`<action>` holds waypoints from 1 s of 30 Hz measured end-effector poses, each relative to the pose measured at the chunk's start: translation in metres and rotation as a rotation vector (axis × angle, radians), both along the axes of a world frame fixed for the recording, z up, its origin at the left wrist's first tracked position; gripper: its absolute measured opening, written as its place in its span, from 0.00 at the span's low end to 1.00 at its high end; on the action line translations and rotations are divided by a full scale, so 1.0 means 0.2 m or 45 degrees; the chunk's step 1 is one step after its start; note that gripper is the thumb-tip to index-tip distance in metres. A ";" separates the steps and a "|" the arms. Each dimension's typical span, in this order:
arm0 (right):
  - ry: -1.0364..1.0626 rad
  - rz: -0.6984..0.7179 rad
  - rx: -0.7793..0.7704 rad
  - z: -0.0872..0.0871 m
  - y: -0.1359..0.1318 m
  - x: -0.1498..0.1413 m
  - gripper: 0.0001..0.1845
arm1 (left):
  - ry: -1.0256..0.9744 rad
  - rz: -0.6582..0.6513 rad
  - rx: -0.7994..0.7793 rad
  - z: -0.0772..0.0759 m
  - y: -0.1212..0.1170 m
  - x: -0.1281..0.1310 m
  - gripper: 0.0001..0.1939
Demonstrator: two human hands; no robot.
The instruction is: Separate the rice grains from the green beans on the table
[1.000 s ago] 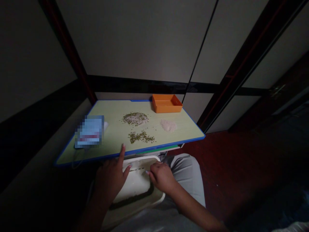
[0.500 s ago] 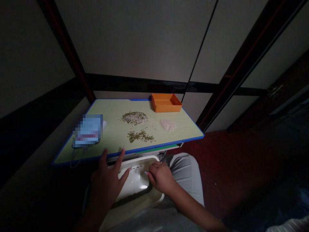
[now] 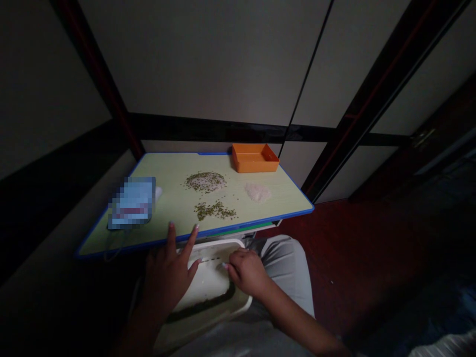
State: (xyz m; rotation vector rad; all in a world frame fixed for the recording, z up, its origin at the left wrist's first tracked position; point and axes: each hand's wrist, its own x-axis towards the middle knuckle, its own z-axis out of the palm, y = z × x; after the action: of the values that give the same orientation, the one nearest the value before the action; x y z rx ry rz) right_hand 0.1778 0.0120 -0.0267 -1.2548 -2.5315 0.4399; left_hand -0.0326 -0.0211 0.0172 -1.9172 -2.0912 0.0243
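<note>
My left hand [image 3: 167, 275] is open, fingers spread, above the left part of a white plastic basin [image 3: 230, 313]. Its fingertips are at the table's near edge, and I cannot tell whether they touch it. My right hand [image 3: 246, 269] is curled over the basin's right rim, thumb on the inner side. A dark band lies along the basin's bottom; what it is I cannot make out. On the table are a small heap of green grains [image 3: 215, 210], a mixed heap of green and pale grains [image 3: 206, 182], and a pale heap of rice-like grains [image 3: 258, 192].
An orange open box [image 3: 256, 166] stands at the back right of the pale table [image 3: 167, 168], which has a blue edge. At the table's left lies a pixelated flat object [image 3: 132, 202] with a cable. Cabinet panels [image 3: 208, 64] rise behind. My grey-trousered leg [image 3: 292, 267] is beside the basin.
My left hand has shifted slightly to the right, with its fingers still spread. The right hand has stayed at the basin's rim. The heaps look the same.
</note>
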 end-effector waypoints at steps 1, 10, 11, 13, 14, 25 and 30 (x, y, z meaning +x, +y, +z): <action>0.022 -0.011 -0.010 0.01 0.00 0.00 0.08 | 0.004 0.002 -0.011 0.00 0.00 0.00 0.32; 0.548 -0.086 0.063 0.15 0.06 0.09 0.12 | -0.019 0.013 -0.090 0.05 0.00 0.01 0.31; 0.607 -0.141 0.079 0.17 0.09 0.12 0.12 | -0.024 0.012 -0.096 0.05 0.00 0.01 0.31; 0.701 -0.299 0.075 0.22 0.17 0.18 0.14 | -0.036 0.007 -0.094 0.05 0.00 0.01 0.30; 0.723 -0.350 0.044 0.24 0.21 0.21 0.14 | -0.041 0.000 -0.090 0.05 0.00 0.01 0.30; 0.356 -0.281 0.036 0.39 0.63 0.25 0.11 | -0.104 -0.030 -0.113 0.06 0.01 0.00 0.30; 0.370 -0.262 0.027 0.36 0.66 0.23 0.13 | -0.119 0.003 -0.085 0.07 0.00 0.01 0.29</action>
State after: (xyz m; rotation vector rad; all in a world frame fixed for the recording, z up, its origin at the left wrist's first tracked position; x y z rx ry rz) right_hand 0.2232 0.1442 0.0445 -1.3201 -2.1380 0.5053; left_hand -0.0300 -0.0204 0.0308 -1.9905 -2.1788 0.0048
